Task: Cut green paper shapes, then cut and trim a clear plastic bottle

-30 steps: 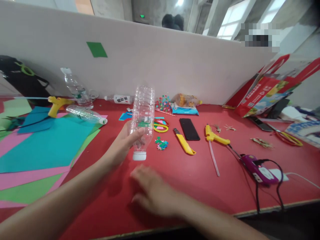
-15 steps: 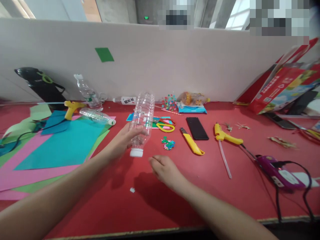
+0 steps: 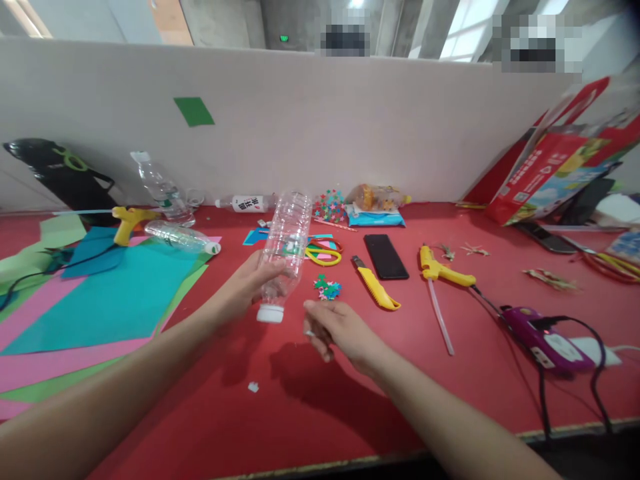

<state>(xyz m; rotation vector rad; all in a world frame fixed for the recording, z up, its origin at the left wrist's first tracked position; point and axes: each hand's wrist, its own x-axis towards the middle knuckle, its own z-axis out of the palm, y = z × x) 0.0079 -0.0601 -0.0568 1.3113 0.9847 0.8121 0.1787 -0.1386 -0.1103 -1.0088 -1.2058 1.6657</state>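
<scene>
My left hand [image 3: 253, 283] is wrapped round a clear plastic bottle [image 3: 286, 243], held tilted above the table with its white cap [image 3: 271, 313] low and toward me. To the right of the cap, my right hand [image 3: 337, 330] hovers with its fingers loosely curled. A tiny whitish bit shows between those fingers, too small to name. Just beyond the right hand lies a small pile of coloured stars [image 3: 327, 289]. A white scrap [image 3: 253, 387] rests on the red tabletop nearer to me.
A yellow utility knife [image 3: 376, 284], a black phone [image 3: 386, 257] and a yellow glue gun [image 3: 443, 269] wired to a purple power strip [image 3: 545, 340] lie at right. Yellow-handled scissors [image 3: 324, 257] sit behind the bottle. Coloured sheets [image 3: 107, 293] and another glue gun [image 3: 131, 223] are at left.
My right hand's fingers have loosened from a tight fist, and a whitish bit now shows among them. The bottle stays in my left hand. The view has shifted slightly right.
</scene>
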